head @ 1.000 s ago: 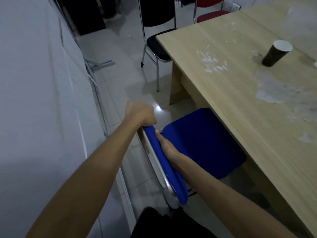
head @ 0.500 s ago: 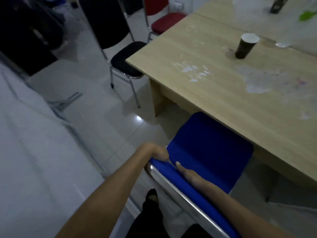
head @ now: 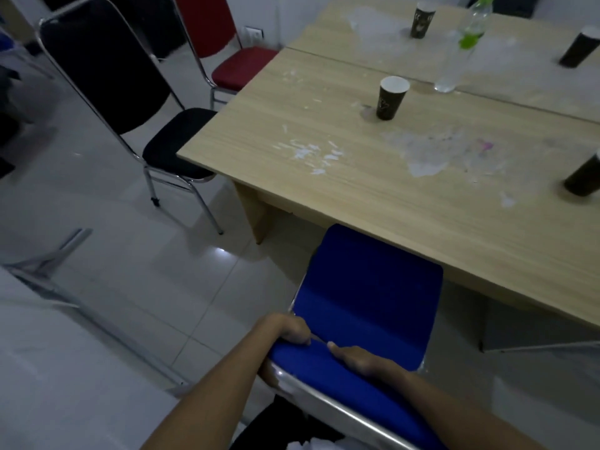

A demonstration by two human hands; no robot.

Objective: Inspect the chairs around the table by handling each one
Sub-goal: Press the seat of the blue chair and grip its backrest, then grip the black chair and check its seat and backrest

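Observation:
A blue padded chair (head: 367, 287) with a chrome frame stands right below me, its seat pushed partly under the wooden table (head: 373, 186). My left hand (head: 285, 329) is curled over the left end of its backrest top. My right hand (head: 360, 357) lies along the backrest top, fingers wrapped over the front, thumb pointing left. At the table's left end stands a black chair (head: 175, 151), seat tucked partly under the corner. A red chair (head: 240, 68) stands farther back at the same end.
Several dark paper cups, the nearest (head: 391, 97), and a clear plastic bottle (head: 461, 50) stand on the table, which carries white stains. A white wall or panel (head: 48, 368) with metal feet runs along my left. Pale tiled floor (head: 136, 261) lies between it and the chairs.
The view has swung right and up, bringing the black and red chairs and more cups into sight. Both hands stay on the blue chair's backrest, which now sits lower in the frame.

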